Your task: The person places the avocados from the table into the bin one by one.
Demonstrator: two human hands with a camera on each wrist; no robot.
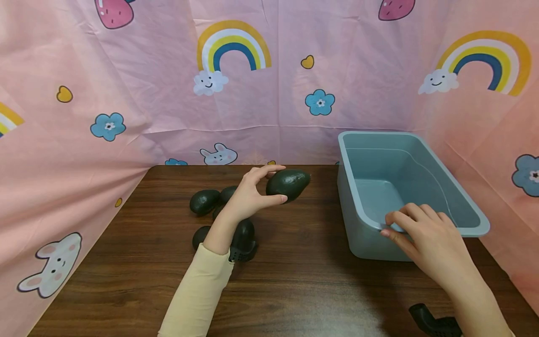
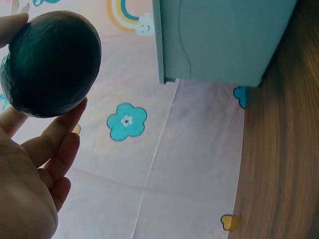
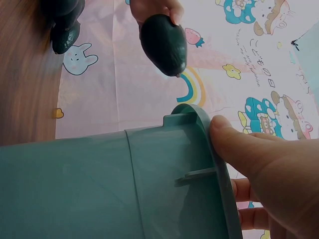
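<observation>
My left hand point(image 1: 248, 195) holds a dark green avocado point(image 1: 289, 183) above the table, thumb on its near side and fingers on its far side. In the left wrist view, the same avocado point(image 2: 52, 63) hides part of the fingers. At the right stands a grey-blue plastic bin point(image 1: 348, 201). The right hand point(image 1: 433, 241) grips its near rim. Seen from the right wrist, the thumb point(image 3: 234, 142) lies on one side of the rim and the fingers on the other. The held avocado is to the left of the bin.
Several more avocados point(image 1: 204, 202) lie on the brown wooden table point(image 1: 294, 281), partly hidden behind the left forearm. Pink printed cloth point(image 1: 278, 107) hangs behind the table and along both sides. Black wrist devices point(image 1: 435, 322) show beside the forearms.
</observation>
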